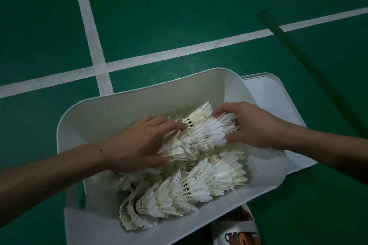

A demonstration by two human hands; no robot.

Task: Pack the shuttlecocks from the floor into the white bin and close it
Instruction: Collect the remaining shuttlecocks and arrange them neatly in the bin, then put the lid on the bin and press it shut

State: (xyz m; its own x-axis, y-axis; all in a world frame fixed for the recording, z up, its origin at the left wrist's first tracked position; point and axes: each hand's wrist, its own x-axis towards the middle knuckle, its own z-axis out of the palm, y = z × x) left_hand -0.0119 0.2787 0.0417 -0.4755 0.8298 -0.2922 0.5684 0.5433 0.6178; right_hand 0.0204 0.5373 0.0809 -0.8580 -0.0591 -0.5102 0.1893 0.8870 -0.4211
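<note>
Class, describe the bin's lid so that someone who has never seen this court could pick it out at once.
Find the white bin full of shuttlecocks on the green floor. The lid lies flat on the floor against the bin's right side, partly hidden behind the right hand. Unlike the deep bin, it is a shallow, empty white tray with rounded corners.

Floor (179,6) here is a green badminton court mat with white lines (159,54) crossing just beyond the bin. The white bin (123,105) sits right on it, and its flat white lid (278,105) lies on the floor touching the bin's right side. A dark green pole (278,32) lies diagonally at upper right, across one line. A slipper (239,230) shows at the bottom edge.
</note>
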